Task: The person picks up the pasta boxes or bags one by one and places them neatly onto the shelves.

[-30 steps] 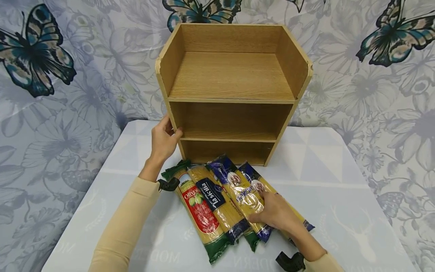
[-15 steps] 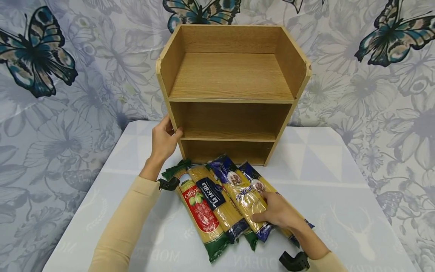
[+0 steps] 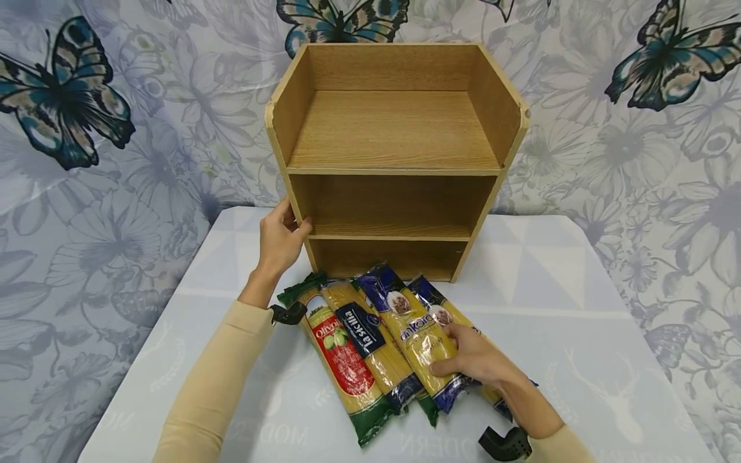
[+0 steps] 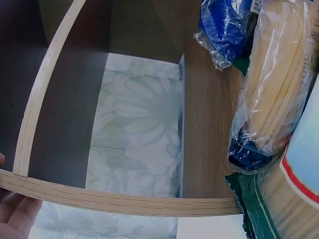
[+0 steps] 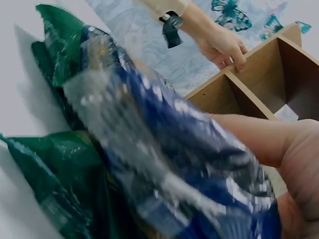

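A wooden shelf unit (image 3: 393,132) stands at the back of the table. My left hand (image 3: 280,241) grips its left side panel, thumb on the front edge; the left wrist view shows the fingers below that panel (image 4: 114,200). Several spaghetti packets lie fanned in front of the shelf. My right hand (image 3: 477,357) holds the lower part of a blue-and-yellow spaghetti packet (image 3: 413,325), thumb on its left side. Its crinkled blue end (image 5: 194,144) fills the right wrist view. A similar blue packet (image 3: 428,292) lies to its right, partly hidden by the hand.
To the left lie a spaghetti packet with a dark blue label (image 3: 360,329) and one with a red label and green ends (image 3: 344,360). Another green end (image 3: 428,408) pokes out beneath. A butterfly-patterned cloth (image 3: 145,128) hangs behind the white table (image 3: 556,334).
My right hand has shifted slightly to the right along the blue-and-yellow spaghetti packet, showing more of its lettering. My left hand has stayed on the shelf unit.
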Demonstrator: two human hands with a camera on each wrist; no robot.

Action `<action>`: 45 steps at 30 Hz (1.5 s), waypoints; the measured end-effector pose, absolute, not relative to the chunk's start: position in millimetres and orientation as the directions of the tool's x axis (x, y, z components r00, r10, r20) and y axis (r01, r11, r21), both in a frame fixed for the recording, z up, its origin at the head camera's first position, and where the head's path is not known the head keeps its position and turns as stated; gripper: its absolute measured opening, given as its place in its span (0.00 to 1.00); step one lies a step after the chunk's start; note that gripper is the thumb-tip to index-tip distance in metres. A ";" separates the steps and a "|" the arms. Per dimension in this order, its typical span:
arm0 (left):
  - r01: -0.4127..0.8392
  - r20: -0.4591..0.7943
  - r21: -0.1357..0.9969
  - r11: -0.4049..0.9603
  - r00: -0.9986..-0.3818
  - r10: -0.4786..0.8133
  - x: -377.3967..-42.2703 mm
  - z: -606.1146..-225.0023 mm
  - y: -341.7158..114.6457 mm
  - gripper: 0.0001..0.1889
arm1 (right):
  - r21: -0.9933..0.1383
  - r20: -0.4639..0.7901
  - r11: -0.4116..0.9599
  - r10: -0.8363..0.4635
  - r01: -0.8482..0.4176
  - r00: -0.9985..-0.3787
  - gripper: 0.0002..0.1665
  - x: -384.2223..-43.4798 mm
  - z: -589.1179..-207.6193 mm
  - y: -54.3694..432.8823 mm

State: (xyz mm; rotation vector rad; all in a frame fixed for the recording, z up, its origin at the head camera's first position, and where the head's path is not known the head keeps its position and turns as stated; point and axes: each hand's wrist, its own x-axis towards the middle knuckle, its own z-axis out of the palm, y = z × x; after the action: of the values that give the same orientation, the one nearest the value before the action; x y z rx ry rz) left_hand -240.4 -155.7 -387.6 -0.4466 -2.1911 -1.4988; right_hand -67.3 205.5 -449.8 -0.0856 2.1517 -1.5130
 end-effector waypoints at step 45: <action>0.491 0.524 0.785 0.378 -0.851 0.017 -214.2 -355.2 -144.3 0.27 | -0.974 -0.221 0.112 -0.318 0.195 -0.922 0.61 -11.9 -447.8 204.2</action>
State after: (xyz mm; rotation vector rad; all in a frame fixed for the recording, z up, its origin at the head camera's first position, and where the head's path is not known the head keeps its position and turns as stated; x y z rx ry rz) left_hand -214.2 -144.3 -355.2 -0.4388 -2.2106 -1.4774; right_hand -11.9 204.2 -447.8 -0.1195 2.0210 -1.8662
